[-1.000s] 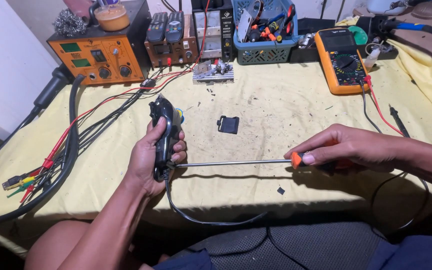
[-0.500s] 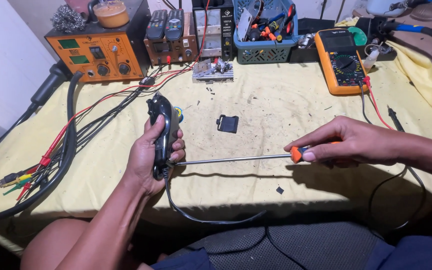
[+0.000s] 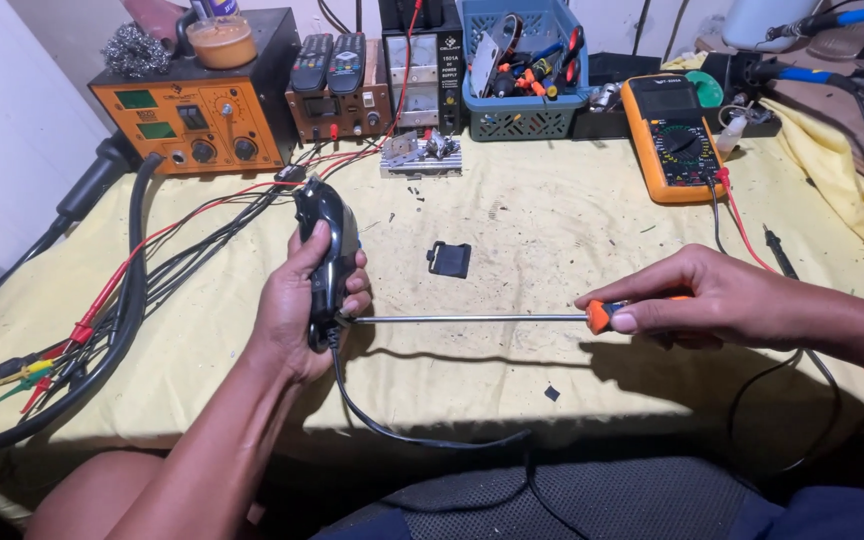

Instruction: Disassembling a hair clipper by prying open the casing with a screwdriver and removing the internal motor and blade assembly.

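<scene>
Head camera looks down on a yellow cloth-covered table [image 3: 552,220]. The left hand [image 3: 297,315] is raised over the table's near edge, forearm angling up from below, fingers and thumb wrapped tight round a black corded device [image 3: 327,255] held nearly upright, its cable [image 3: 402,430] trailing down off the edge. The right hand [image 3: 712,300] reaches in from the right, closed on the orange handle of a long screwdriver [image 3: 472,319]; the shaft lies level and its tip meets the device's lower end. A small black cover [image 3: 449,259] lies on the cloth between the hands, farther back. An orange meter [image 3: 672,135] sits behind the right hand.
</scene>
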